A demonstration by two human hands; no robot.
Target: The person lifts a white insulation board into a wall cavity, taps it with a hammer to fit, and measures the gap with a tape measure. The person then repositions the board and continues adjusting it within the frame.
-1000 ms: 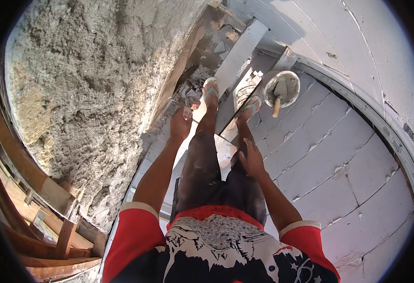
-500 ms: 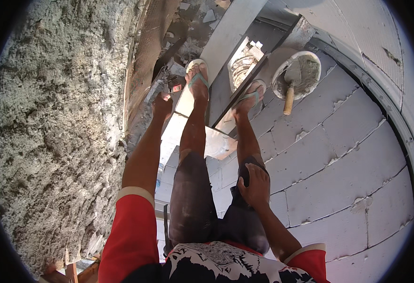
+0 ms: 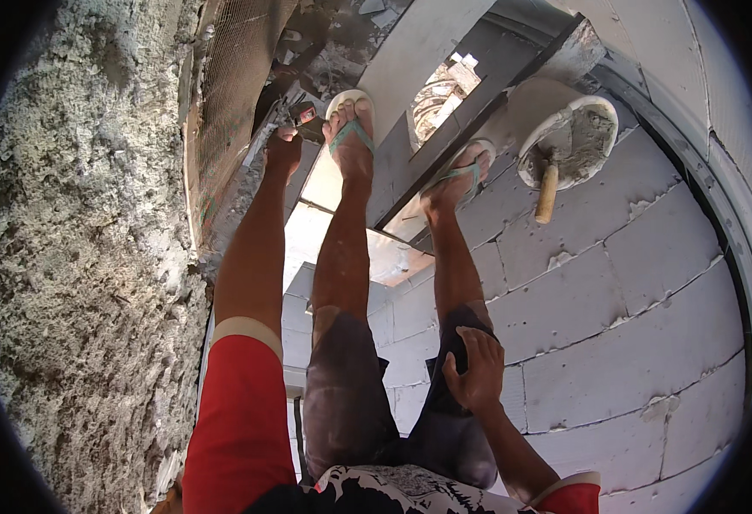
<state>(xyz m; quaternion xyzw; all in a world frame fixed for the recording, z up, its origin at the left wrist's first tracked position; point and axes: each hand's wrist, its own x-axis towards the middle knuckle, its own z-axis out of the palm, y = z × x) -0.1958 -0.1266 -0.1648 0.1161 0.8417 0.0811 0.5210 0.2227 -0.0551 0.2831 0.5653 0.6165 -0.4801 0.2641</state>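
My left hand [image 3: 282,152] reaches far forward beside the rough wall, closed around a dark tool with a red patch [image 3: 304,114]. Its kind is hard to make out, and most of the grip is hidden behind the hand. My right hand [image 3: 480,368] rests on my right knee, thumb apart from the fingers, holding nothing. Ahead and to the right stands a round whitish bucket [image 3: 609,117] with grey mortar in it. A trowel [image 3: 547,190] leans in the bucket, its wooden handle sticking out over the near rim.
A rough plastered wall [image 3: 93,257] rises along the left, with mesh [image 3: 243,94] at its edge. My sandalled feet stand on boards [image 3: 419,43] that have gaps between them. Rubble [image 3: 446,98] shows through one gap. A block wall [image 3: 599,343] fills the right.
My left hand has moved farther forward with the dark tool. The view has shifted, so the bucket appears farther right. My right hand stays on the knee.
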